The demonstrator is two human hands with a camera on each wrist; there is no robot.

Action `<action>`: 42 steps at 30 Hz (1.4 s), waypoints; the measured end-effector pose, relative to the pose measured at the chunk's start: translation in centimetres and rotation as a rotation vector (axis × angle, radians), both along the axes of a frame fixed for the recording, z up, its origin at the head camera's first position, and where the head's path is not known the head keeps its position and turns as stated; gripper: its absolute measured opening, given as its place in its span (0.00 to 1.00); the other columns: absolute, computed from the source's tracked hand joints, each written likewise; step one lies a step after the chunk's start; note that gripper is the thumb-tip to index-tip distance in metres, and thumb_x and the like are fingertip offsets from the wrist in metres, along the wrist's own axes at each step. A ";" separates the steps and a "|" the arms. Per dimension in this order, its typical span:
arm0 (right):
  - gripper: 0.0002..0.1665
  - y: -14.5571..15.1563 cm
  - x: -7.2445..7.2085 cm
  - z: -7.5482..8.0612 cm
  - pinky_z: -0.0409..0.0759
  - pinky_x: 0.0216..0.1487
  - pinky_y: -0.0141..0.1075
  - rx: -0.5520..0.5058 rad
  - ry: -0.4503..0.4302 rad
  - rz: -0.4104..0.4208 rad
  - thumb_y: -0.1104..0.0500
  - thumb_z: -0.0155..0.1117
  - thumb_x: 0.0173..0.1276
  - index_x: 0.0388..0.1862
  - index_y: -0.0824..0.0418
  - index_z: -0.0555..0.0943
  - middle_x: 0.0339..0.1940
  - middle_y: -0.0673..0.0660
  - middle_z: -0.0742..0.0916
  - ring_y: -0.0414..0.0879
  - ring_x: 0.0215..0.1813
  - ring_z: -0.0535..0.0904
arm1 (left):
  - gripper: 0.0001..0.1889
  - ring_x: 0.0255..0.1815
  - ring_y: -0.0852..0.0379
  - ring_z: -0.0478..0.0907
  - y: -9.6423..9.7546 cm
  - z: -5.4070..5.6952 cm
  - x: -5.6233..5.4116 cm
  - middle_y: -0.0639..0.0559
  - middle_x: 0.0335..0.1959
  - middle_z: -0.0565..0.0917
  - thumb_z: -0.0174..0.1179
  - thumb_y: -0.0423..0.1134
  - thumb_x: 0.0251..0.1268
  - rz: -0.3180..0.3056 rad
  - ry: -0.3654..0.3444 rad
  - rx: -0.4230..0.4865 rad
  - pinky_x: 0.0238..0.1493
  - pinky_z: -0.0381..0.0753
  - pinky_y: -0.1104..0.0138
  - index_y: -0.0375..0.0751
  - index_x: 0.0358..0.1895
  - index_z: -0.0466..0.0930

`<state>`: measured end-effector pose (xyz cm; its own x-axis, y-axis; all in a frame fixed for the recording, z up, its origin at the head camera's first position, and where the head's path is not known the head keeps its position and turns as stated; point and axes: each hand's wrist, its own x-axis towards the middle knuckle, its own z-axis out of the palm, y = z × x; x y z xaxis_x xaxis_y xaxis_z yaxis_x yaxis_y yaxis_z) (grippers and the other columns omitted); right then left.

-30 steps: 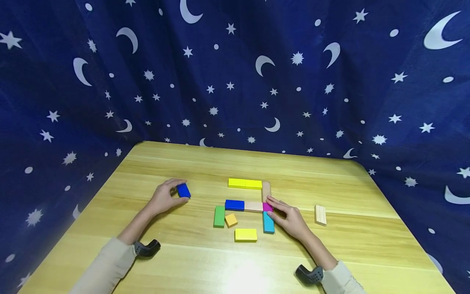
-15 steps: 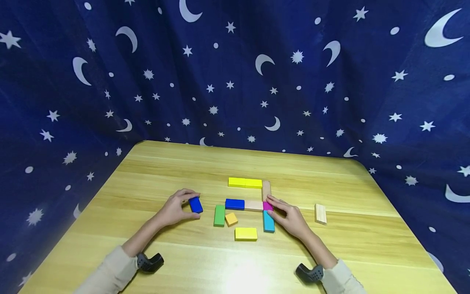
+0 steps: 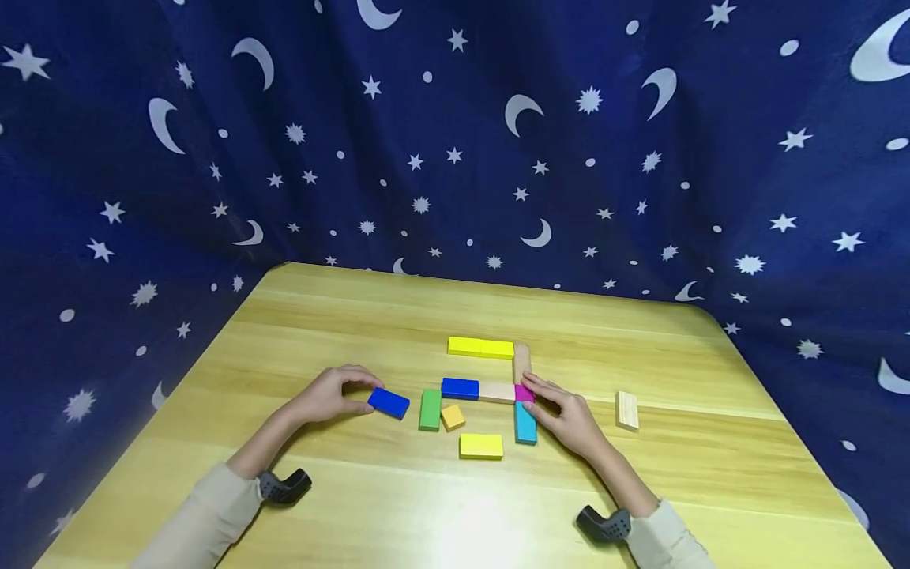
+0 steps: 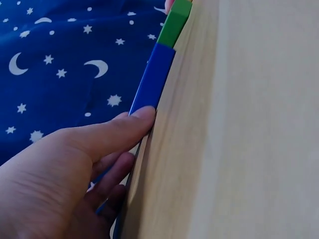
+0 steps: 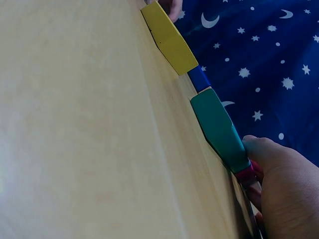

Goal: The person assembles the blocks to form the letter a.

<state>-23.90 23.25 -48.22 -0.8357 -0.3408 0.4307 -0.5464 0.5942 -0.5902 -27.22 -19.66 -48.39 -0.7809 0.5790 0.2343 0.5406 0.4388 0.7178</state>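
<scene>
My left hand (image 3: 329, 395) pinches the left end of a blue wooden block (image 3: 391, 404) between thumb and fingers. In the left wrist view that blue block (image 4: 152, 79) lies low along the tabletop, its far end toward the green block (image 4: 174, 22). My right hand (image 3: 574, 425) holds a small magenta block (image 3: 522, 393) between thumb and fingertips, partly covering it. The magenta block sits between a pale block (image 3: 522, 362) behind, a light-blue block (image 3: 525, 424) in front, and a pinkish block (image 3: 497, 392) on its left. Another blue block (image 3: 460, 388) continues that row leftward.
Two yellow blocks (image 3: 480, 348) lie end to end at the back. The green block (image 3: 430, 410), a tilted small orange block (image 3: 452, 417) and a yellow block (image 3: 481, 446) lie in front of the row. A plain wood block (image 3: 627, 410) lies to the right. A star-patterned curtain (image 3: 455, 213) surrounds the table.
My left hand has brought its blue block rightward and nearer, then turned it to point toward the green block. The right hand stays at the magenta block. The head view has shifted slightly.
</scene>
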 end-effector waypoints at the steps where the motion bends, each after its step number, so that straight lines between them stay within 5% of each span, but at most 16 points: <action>1: 0.23 0.0 0.0 0.1 0.68 0.58 0.49 0.000 -0.002 -0.004 0.57 0.65 0.62 0.56 0.61 0.78 0.59 0.53 0.77 0.55 0.60 0.71 | 0.17 0.48 0.58 0.75 0.0 0.1 0.0 0.61 0.44 0.81 0.69 0.47 0.50 -0.008 -0.009 0.000 0.52 0.73 0.61 0.53 0.46 0.82; 10: 0.23 0.1 -0.2 0.0 0.67 0.59 0.49 0.005 -0.019 -0.012 0.56 0.65 0.62 0.57 0.60 0.78 0.60 0.51 0.77 0.56 0.61 0.71 | 0.16 0.47 0.61 0.74 0.4 0.9 1.8 0.65 0.41 0.81 0.71 0.51 0.45 -0.116 -0.092 -0.040 0.52 0.71 0.61 0.59 0.41 0.84; 16: 0.23 0.0 -0.3 -0.1 0.68 0.59 0.49 0.010 -0.008 -0.012 0.57 0.65 0.62 0.56 0.60 0.78 0.60 0.51 0.77 0.55 0.60 0.71 | 0.16 0.44 0.63 0.75 2.9 0.5 3.3 0.65 0.40 0.80 0.70 0.51 0.47 -0.214 -0.030 -0.013 0.49 0.73 0.65 0.56 0.42 0.84; 20: 0.23 0.1 -0.4 -0.1 0.68 0.58 0.48 0.010 -0.005 -0.016 0.57 0.66 0.61 0.56 0.59 0.78 0.59 0.51 0.77 0.54 0.60 0.72 | 0.17 0.39 0.63 0.74 4.6 0.1 4.0 0.64 0.36 0.78 0.70 0.51 0.48 -0.194 -0.031 0.028 0.42 0.74 0.68 0.54 0.43 0.84; 27: 0.23 0.1 -0.4 0.1 0.68 0.58 0.51 0.029 -0.019 -0.013 0.55 0.64 0.63 0.57 0.59 0.78 0.60 0.52 0.77 0.56 0.60 0.71 | 0.15 0.30 0.54 0.73 5.7 1.5 5.6 0.52 0.29 0.78 0.72 0.39 0.47 -0.145 -0.006 0.105 0.28 0.72 0.66 0.43 0.41 0.85; 33: 0.23 0.2 -0.5 0.1 0.67 0.60 0.49 0.021 -0.025 -0.026 0.54 0.65 0.62 0.57 0.58 0.78 0.60 0.50 0.77 0.54 0.61 0.71 | 0.14 0.27 0.63 0.70 5.7 -0.5 4.8 0.61 0.28 0.78 0.69 0.43 0.50 -0.169 0.071 0.110 0.27 0.69 0.71 0.48 0.42 0.86; 42: 0.23 0.1 -0.4 0.2 0.67 0.60 0.45 0.016 -0.039 -0.030 0.54 0.65 0.62 0.56 0.58 0.79 0.60 0.48 0.77 0.50 0.62 0.70 | 0.15 0.22 0.70 0.63 6.6 -1.0 4.9 0.69 0.20 0.71 0.65 0.49 0.54 -0.148 0.168 0.062 0.27 0.62 0.74 0.54 0.46 0.85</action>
<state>-24.27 23.32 -48.06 -0.8614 -0.3223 0.3925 -0.5054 0.6197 -0.6005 -22.35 -13.06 -49.43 -0.6354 0.6646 0.3931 0.7103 0.3034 0.6352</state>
